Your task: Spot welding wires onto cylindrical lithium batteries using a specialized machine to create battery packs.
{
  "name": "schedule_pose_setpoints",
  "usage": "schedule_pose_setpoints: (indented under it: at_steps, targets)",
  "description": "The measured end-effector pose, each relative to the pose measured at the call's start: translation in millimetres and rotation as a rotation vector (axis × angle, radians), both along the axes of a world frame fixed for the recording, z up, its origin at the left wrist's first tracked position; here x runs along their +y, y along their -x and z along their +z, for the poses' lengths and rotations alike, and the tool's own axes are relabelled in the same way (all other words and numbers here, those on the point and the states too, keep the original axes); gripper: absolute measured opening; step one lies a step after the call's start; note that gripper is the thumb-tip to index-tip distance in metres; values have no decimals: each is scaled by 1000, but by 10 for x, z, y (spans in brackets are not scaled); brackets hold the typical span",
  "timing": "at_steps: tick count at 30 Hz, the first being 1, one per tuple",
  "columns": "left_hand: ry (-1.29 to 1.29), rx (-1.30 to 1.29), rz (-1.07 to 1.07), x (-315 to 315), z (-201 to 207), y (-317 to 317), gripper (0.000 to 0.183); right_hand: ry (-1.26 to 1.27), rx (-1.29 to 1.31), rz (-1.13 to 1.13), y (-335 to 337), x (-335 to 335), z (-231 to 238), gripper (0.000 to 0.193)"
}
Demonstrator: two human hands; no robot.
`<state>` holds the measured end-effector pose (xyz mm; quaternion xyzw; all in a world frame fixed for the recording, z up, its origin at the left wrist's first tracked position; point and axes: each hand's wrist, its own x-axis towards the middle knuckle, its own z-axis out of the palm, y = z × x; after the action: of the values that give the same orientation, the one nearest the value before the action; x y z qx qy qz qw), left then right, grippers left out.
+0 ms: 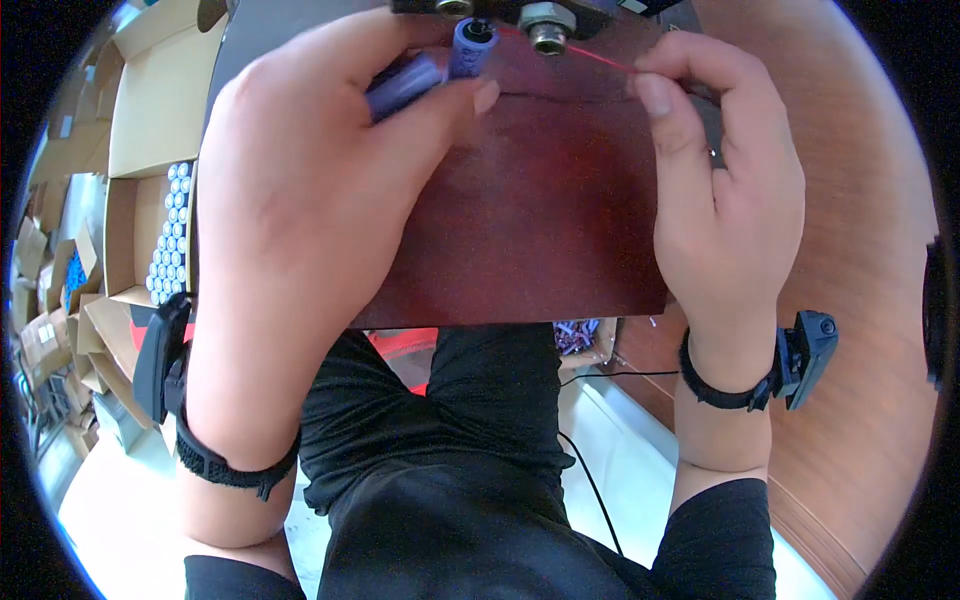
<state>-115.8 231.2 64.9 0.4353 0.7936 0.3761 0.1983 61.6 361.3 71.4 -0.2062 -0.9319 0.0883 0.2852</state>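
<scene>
My left hand (300, 190) is closed round purple cylindrical battery cells near the far edge of the board. One cell (475, 48) stands with its dark end facing up, just beyond my thumb tip. A second purple cell (405, 88), blurred, lies tilted against my palm. My right hand (730, 180) pinches a thin red wire (600, 57) between thumb and forefinger, and the wire runs left toward the upright cell. Below it a thin dark wire (550, 97) stretches between the two hands. A metal bolt with a hex nut (547, 30) juts from a dark fixture above the red wire.
A dark red-brown board (540, 220) lies under my hands. Left of it, an open cardboard box (125, 230) holds several white-ended cells (172, 240). Small purple pieces (575, 335) fill a container below the board's front edge. A black cable (595, 490) hangs beside my legs.
</scene>
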Motion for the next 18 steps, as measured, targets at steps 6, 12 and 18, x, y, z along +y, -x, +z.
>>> schedule_pose_setpoints:
  at_steps: [6, 12, 18]
  targets:
    - [-161, -62, -163, -335, -17, -20, 33, 36, -367, -150, -374, -224, 458, 8]
    - [-344, -430, -121, -314, -249, 73, 32, 686, -312, -535, -1344, -454, 837, 4]
    - [-348, -405, -131, -396, -250, 179, 33, 493, -784, -479, -2001, -542, 548, 8]
